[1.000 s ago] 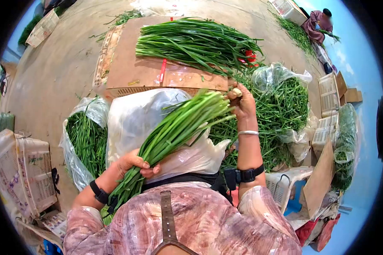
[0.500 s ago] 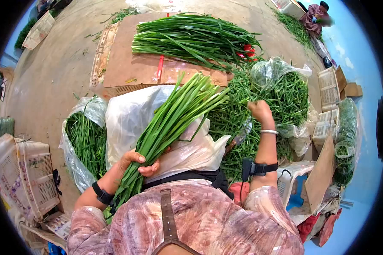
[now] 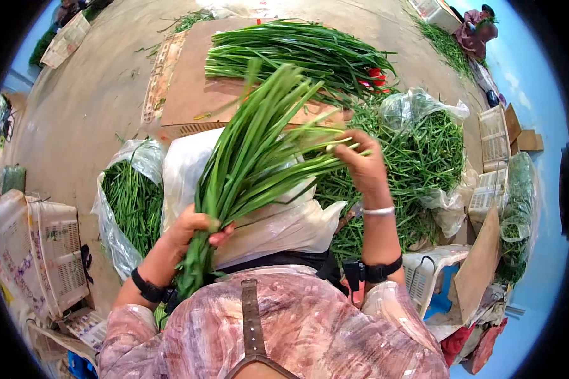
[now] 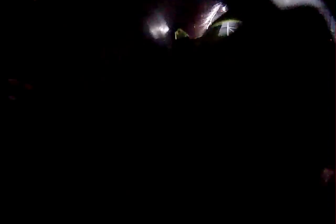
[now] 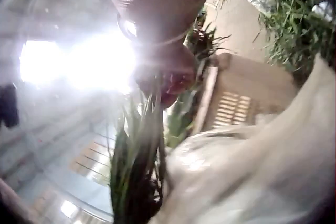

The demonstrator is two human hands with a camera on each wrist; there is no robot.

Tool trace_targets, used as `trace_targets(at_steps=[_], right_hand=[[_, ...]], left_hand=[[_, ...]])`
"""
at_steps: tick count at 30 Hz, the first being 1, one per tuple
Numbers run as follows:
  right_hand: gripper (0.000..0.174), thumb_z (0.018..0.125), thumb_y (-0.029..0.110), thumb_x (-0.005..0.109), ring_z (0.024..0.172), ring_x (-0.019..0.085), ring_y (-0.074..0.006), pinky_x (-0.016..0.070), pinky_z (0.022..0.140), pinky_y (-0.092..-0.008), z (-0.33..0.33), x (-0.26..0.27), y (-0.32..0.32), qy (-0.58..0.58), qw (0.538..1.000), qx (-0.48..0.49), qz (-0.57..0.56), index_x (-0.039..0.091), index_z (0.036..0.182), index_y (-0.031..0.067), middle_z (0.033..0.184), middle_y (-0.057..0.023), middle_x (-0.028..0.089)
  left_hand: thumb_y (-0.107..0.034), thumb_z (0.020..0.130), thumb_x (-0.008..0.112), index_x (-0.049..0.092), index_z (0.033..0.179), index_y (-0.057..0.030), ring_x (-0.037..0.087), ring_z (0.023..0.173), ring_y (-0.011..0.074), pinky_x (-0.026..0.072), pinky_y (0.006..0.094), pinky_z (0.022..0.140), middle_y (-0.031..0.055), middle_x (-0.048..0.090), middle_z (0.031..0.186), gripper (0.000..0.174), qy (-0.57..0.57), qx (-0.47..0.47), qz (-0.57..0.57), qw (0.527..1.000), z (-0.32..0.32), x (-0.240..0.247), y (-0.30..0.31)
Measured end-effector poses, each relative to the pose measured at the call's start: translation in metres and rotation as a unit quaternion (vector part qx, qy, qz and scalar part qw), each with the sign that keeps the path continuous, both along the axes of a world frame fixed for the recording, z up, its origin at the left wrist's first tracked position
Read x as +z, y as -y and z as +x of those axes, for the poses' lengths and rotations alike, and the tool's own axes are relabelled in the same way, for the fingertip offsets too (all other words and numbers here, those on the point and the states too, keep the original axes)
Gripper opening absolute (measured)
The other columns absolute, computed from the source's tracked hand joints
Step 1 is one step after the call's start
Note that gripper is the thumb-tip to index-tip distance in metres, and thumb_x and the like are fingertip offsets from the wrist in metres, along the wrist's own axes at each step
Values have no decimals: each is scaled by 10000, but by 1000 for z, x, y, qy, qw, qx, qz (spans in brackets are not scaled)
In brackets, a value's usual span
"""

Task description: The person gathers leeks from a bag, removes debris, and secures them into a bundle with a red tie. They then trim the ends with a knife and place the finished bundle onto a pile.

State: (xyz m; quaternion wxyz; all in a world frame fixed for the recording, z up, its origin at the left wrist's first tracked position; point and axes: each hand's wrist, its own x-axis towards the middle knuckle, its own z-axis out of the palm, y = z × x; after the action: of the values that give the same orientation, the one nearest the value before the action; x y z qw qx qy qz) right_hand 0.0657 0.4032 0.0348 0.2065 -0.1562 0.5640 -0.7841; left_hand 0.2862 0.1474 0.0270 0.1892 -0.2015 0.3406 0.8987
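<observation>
In the head view my left hand (image 3: 198, 228) grips a bunch of garlic chives (image 3: 237, 158) low down, thumb across the leaves. The pale stem ends fan upward and to the right. My right hand (image 3: 363, 163) pinches a few stem ends at the bunch's right side, drawn apart from the others. The right wrist view shows the right hand (image 5: 165, 74) from below, with the chives (image 5: 136, 166) hanging from its fingers. A white plastic sheet (image 3: 284, 237) covers the lap under the bunch. The left wrist view is almost wholly black.
Ahead, more chives (image 3: 291, 54) lie on a cardboard-topped crate (image 3: 186, 88). A large loose heap (image 3: 417, 151) is at the right, a plastic bag of chives (image 3: 129, 205) at the left. Crates (image 3: 57, 252) flank both sides. Another person (image 3: 474, 31) sits far right.
The right hand, first at the stem ends, went out over the right heap with fingers curled, then came back and took hold of stems. The bunch has swung more upright and spread apart.
</observation>
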Motion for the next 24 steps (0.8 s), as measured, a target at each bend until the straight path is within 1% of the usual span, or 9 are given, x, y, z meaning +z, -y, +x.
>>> trace_targets(at_steps=[2, 4, 7, 10, 18, 20, 21, 22, 24], right_hand=[[180, 760, 54, 676, 663, 626, -126, 522, 582, -239, -6, -35, -12, 11, 969, 9, 245, 619, 925, 11, 828, -68, 659], [118, 769, 80, 684, 638, 607, -109, 508, 533, -235, 7, -42, -20, 93, 985, -48, 139, 620, 855, 31, 784, -46, 649], [77, 786, 37, 665, 647, 612, -114, 529, 570, -253, 7, -44, -26, 140, 988, -17, 61, 612, 842, 34, 752, -34, 632], [139, 797, 53, 664, 729, 624, -129, 536, 650, -268, -6, -49, -31, 127, 991, 40, 16, 598, 909, 6, 844, -54, 636], [165, 779, 67, 684, 740, 620, -122, 512, 677, -250, -26, -43, -19, 121, 979, 108, 124, 622, 915, -1, 837, -51, 644], [118, 771, 66, 672, 682, 598, -101, 471, 616, -225, -26, -36, -19, -4, 981, 127, 145, 651, 867, 1, 779, -31, 648], [72, 764, 33, 662, 674, 601, -108, 478, 627, -239, -22, -23, -18, -52, 969, 107, 218, 645, 816, -15, 754, -39, 647], [72, 764, 33, 662, 674, 601, -108, 478, 627, -239, -19, -19, -19, -51, 969, 107, 218, 645, 816, -15, 754, -39, 647], [43, 763, 0, 645, 680, 605, -109, 487, 633, -256, -13, -14, -19, -302, 896, 68, 319, 632, 796, -25, 760, -47, 651]], left_hand=[[-89, 716, 625, 463, 1084, 50, 459, 484, 146, 360, 251, 452, 174, 548, 810, 425, 34, 10, 46, 998, -3, -8, -5], [-72, 736, 594, 440, 1155, 8, 438, 491, 147, 373, 270, 466, 180, 546, 819, 454, 56, 2, 109, 992, 1, -23, 0], [-61, 746, 594, 462, 1106, 28, 453, 505, 143, 389, 272, 473, 167, 542, 797, 393, 35, -18, 79, 996, -1, -20, -2], [-60, 745, 593, 469, 1082, 32, 450, 497, 142, 385, 268, 463, 164, 544, 785, 371, 46, -17, 75, 996, -3, -18, 0], [-74, 750, 596, 460, 1104, 16, 449, 494, 146, 382, 262, 451, 161, 542, 783, 390, 54, -39, 43, 997, -3, -23, 7], [-67, 745, 605, 448, 1133, 16, 444, 490, 148, 379, 268, 454, 171, 543, 781, 427, 61, -29, 71, 995, -1, -24, 8], [-60, 740, 613, 437, 1162, 16, 438, 486, 151, 377, 273, 457, 181, 543, 779, 463, 68, -21, 100, 992, -1, -25, 9], [-60, 740, 613, 437, 1162, 16, 438, 486, 151, 377, 273, 457, 181, 543, 779, 463, 69, -21, 101, 992, -1, -27, 9], [-71, 742, 614, 436, 1166, 17, 440, 487, 152, 381, 273, 458, 183, 544, 787, 468, 67, -28, 108, 991, -1, -30, 10]])
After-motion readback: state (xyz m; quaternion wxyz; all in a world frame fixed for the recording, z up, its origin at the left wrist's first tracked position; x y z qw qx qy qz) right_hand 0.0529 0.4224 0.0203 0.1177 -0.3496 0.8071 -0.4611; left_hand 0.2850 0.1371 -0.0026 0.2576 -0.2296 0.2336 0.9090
